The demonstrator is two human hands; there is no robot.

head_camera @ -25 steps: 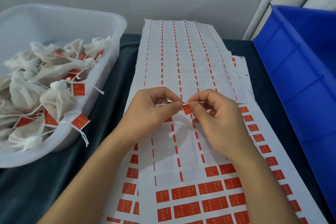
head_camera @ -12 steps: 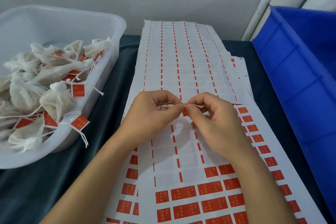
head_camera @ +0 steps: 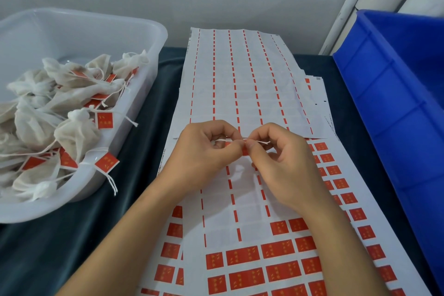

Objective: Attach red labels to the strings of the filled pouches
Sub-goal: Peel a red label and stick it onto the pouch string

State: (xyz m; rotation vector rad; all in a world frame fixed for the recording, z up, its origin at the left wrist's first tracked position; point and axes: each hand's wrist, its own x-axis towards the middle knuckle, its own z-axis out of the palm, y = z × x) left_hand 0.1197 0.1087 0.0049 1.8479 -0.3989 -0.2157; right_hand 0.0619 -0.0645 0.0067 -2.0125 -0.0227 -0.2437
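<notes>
String is pinched between both my hands, stretched level just above the label sheets. Left hand grasps it thumb against forefinger, other fingers curled; right hand grasps it the same way, a short white end poking out past the forefinger. Red label sits right below the two pinches, mostly hidden by fingertips, so can't tell if it's folded on yet. Pouch belonging to this string isn't visible to me. Left of the sheets: white tub with tagged pouches. Right of the sheets: blue crate.
</notes>
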